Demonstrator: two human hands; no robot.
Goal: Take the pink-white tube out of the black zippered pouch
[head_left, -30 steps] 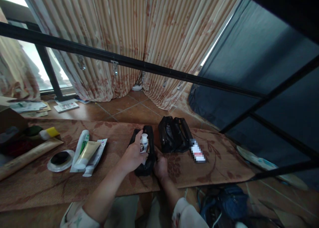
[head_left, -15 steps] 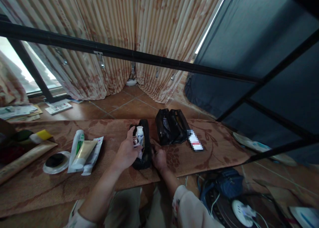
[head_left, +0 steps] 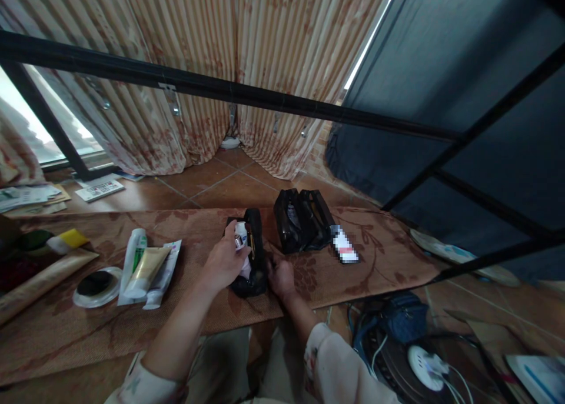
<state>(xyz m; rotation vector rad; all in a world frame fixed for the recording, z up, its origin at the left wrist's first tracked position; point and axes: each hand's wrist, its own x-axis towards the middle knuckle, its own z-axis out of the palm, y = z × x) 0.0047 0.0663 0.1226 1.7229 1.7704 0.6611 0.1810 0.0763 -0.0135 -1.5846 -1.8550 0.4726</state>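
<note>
A black mesh pouch (head_left: 257, 263) stands unzipped on the cloth in front of me. My left hand (head_left: 224, 264) reaches into its mouth from the left, fingers closed around a small white bottle (head_left: 241, 230). A small shiny silver piece shows by those fingers; I cannot make out what it is. At the pouch's right side my right hand (head_left: 281, 276) is closed, its fingertips gripping the edge. Two more black pouches (head_left: 289, 224) stand close together to the right, beside a blurred-out white card or packet (head_left: 345, 244).
Left on the patterned cloth (head_left: 198, 227) lie a white-green tube (head_left: 135, 252), a gold tube (head_left: 148, 270), a silvery packet (head_left: 164, 277) and a round dark-topped container (head_left: 97, 287). A black metal bar (head_left: 265, 101) crosses beyond. A power strip (head_left: 424, 366) sits low right.
The white bottle has moved down and slightly left in the pouch, with my left hand still on it. My right hand has kept its place at the pouch's side.
</note>
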